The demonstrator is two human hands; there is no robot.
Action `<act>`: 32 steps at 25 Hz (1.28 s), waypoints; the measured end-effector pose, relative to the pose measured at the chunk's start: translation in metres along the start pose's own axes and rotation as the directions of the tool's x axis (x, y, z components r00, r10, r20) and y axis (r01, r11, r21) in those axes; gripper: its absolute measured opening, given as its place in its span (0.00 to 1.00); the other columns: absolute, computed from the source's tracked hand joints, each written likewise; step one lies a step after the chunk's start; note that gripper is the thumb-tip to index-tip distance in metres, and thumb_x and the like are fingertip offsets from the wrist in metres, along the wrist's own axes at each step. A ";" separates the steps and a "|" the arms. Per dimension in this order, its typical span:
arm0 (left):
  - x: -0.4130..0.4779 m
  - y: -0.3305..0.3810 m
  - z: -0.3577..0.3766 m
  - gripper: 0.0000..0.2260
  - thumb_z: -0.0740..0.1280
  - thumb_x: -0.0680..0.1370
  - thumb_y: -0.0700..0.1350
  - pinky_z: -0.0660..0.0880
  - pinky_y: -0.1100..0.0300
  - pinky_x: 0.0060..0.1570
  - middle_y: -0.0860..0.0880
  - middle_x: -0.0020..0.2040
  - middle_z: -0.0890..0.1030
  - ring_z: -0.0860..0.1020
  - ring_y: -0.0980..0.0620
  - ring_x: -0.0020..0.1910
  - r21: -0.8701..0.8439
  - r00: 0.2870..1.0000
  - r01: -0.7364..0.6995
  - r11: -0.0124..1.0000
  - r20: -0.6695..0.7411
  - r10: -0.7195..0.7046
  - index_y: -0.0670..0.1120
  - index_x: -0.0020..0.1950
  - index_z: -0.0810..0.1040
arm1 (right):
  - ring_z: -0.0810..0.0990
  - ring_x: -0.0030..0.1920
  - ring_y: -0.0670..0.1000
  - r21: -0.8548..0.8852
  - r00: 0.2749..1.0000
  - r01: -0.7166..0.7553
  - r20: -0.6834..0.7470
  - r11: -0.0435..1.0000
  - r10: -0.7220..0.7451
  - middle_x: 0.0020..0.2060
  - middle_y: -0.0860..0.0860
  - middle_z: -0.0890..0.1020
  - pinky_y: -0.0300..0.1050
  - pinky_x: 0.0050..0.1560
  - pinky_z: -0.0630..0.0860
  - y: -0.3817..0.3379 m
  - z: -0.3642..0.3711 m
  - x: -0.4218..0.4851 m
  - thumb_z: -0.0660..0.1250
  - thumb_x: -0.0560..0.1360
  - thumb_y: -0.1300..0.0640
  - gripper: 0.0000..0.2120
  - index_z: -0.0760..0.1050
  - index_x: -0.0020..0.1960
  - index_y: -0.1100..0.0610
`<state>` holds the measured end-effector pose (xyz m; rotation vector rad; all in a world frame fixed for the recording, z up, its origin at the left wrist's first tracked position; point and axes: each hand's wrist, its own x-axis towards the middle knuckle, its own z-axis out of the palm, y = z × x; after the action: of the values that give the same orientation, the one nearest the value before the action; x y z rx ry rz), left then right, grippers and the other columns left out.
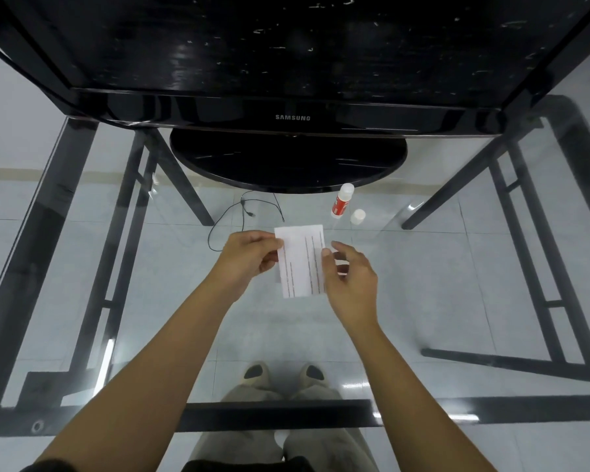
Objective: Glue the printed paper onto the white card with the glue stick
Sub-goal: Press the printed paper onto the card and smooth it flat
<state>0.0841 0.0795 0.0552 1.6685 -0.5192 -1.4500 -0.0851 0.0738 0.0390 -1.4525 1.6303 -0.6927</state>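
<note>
The printed paper is held up between the two hands, just above the glass desk. The left hand pinches its left edge between thumb and curled fingers. The right hand pinches the right edge, thumb on top and fingers underneath. The step looks like lining the sheet up before it is pressed down. To do that well, keep both pinches out at the margins so no glued face is touched. Hold the sheet taut and level, set one edge down first, then smooth away from that edge to avoid creases and trapped air. The glue stick stands beyond the right hand, and a small white cap sits just beside it, so it appears to be uncapped. The white card cannot be made out for certain. A white strip shows between the right hand's fingers, and it may be the card held behind the paper. Whether the paper's underside carries glue is hidden, and the print is too fine to read.
</note>
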 end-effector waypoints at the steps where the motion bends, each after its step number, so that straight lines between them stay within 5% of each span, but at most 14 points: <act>1: 0.002 -0.003 -0.002 0.04 0.67 0.74 0.38 0.75 0.63 0.38 0.43 0.43 0.84 0.79 0.51 0.40 -0.017 0.998 0.034 0.999 0.044 -0.034 0.40 0.45 0.81 | 0.77 0.41 0.43 0.013 0.995 -0.087 0.055 0.996 0.086 0.54 0.48 0.79 0.27 0.33 0.72 0.003 -0.001 0.006 0.61 0.77 0.46 0.17 0.73 0.62 0.52; 5: 0.015 -0.016 -0.002 0.03 0.67 0.74 0.38 0.76 0.63 0.38 0.43 0.44 0.85 0.79 0.50 0.40 0.045 0.997 0.049 0.998 0.051 -0.051 0.41 0.44 0.81 | 0.78 0.38 0.40 0.060 0.981 -0.166 0.108 0.984 0.159 0.50 0.48 0.82 0.27 0.34 0.73 0.012 0.005 0.023 0.65 0.75 0.53 0.09 0.78 0.54 0.52; 12: 0.039 -0.029 0.011 0.04 0.68 0.74 0.42 0.77 0.66 0.39 0.54 0.38 0.82 0.80 0.58 0.36 0.297 0.960 -0.085 0.951 -0.231 0.158 0.45 0.45 0.82 | 0.82 0.41 0.46 0.089 0.981 -0.192 0.039 0.977 0.189 0.44 0.49 0.85 0.45 0.48 0.80 0.017 0.022 0.048 0.68 0.73 0.55 0.06 0.81 0.48 0.54; 19: 0.049 -0.035 0.018 0.06 0.67 0.74 0.41 0.69 0.78 0.34 0.48 0.41 0.84 0.78 0.56 0.37 0.553 0.884 -0.236 0.799 -0.221 0.413 0.43 0.49 0.82 | 0.78 0.38 0.45 -0.070 0.988 -0.151 0.016 0.986 0.153 0.50 0.52 0.84 0.28 0.33 0.69 0.018 0.028 0.062 0.67 0.75 0.53 0.10 0.78 0.53 0.56; 32: 0.050 -0.041 0.021 0.06 0.68 0.74 0.41 0.67 0.79 0.32 0.45 0.42 0.84 0.77 0.56 0.35 0.606 0.852 -0.239 0.758 -0.244 0.464 0.41 0.49 0.81 | 0.76 0.34 0.42 -0.077 0.987 -0.157 0.017 0.985 0.158 0.48 0.50 0.84 0.28 0.32 0.69 0.021 0.030 0.059 0.66 0.75 0.54 0.04 0.77 0.47 0.53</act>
<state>0.0677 0.0574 -0.0069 2.0928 -1.0496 -0.6789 -0.0700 0.0233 -0.0061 -1.3617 1.7482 -0.5279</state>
